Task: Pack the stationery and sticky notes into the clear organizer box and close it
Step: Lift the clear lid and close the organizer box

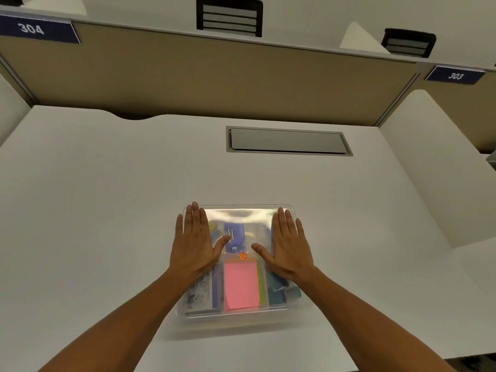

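The clear organizer box [241, 316] sits on the white desk in front of me with its transparent lid [241, 217] lying on top. My left hand [194, 242] lies flat on the lid's left side, fingers straight. My right hand [287, 245] lies flat on the right side the same way. Through the lid I see a pink sticky note pad [240, 285], a blue stapler [236, 237], a printed packet [200, 294] at the left and teal items [279, 288] at the right. A small orange sticker [243, 255] marks the lid's middle.
The white desk [107, 210] stretches wide around the box. A grey cable hatch [288, 140] is set into the desk behind it. A tan partition [214, 76] closes off the far edge, with labels 304 and 303.
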Motion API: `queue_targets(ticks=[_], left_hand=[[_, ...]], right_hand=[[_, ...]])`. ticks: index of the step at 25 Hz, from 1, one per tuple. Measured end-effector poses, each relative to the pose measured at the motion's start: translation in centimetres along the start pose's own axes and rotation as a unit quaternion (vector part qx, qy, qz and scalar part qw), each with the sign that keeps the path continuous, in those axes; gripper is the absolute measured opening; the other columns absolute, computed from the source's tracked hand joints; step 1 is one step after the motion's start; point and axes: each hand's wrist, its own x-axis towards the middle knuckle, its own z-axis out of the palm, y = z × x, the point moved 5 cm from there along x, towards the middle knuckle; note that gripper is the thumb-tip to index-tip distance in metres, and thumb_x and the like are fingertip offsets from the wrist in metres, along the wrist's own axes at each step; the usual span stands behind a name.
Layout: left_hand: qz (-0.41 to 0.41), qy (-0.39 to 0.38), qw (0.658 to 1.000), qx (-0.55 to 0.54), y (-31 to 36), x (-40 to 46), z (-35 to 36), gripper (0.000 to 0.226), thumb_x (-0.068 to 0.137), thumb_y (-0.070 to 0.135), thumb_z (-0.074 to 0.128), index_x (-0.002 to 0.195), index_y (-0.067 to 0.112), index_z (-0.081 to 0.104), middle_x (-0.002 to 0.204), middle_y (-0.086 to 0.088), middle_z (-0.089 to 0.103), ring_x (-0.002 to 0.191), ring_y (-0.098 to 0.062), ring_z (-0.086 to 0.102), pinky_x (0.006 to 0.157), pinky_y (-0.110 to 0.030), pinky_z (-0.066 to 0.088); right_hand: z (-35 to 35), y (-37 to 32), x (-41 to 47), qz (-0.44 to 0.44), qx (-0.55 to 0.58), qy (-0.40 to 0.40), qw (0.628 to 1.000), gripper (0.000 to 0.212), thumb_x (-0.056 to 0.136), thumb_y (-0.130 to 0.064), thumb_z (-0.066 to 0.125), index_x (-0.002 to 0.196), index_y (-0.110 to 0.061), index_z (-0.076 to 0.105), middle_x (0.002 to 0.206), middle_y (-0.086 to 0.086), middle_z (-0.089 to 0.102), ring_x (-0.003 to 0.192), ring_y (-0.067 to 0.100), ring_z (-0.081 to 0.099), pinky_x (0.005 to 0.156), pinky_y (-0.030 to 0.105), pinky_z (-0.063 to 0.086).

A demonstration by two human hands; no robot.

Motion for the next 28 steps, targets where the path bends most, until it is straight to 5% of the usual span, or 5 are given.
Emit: queue_targets(ticks=[8,20,28], left_hand=[[0.000,-0.020,1.000,0.003,-0.8,0.8,0.9,0.101,0.083,0.079,0.000,0.152,0.006,-0.003,0.161,-0.011,-0.011,0.148,-0.026,-0.010,0.121,-0.044,-0.006],[0.047,-0.010,0.997,-0.058,-0.9,-0.1,-1.2,0.090,0.086,0.072,0.004,0.152,0.014,0.020,0.162,-0.008,0.010,0.149,-0.024,-0.001,0.119,-0.039,-0.005],[-0.028,-0.035,0.992,-0.115,-2.2,-6.7,0.7,0.091,0.087,0.072,0.024,0.154,0.015,0.003,0.161,-0.003,-0.015,0.149,-0.023,-0.007,0.120,-0.040,0.012]], right_hand=[[1.0,-0.5,0.4,-0.001,0.015,-0.009,1.000,0.102,0.083,-0.084,0.013,0.155,-0.014,-0.008,0.163,0.006,-0.011,0.150,0.025,-0.010,0.122,0.048,0.001],[-0.5,-0.6,1.1,-0.008,0.031,-0.005,0.999,0.104,0.080,-0.085,0.003,0.156,-0.014,-0.001,0.162,0.007,-0.015,0.149,0.027,-0.015,0.122,0.045,-0.001],[1.1,-0.5,-6.6,0.070,0.088,0.018,0.993,0.092,0.091,-0.075,0.018,0.155,-0.014,-0.005,0.164,0.004,-0.009,0.150,0.018,-0.012,0.121,0.036,0.010]])
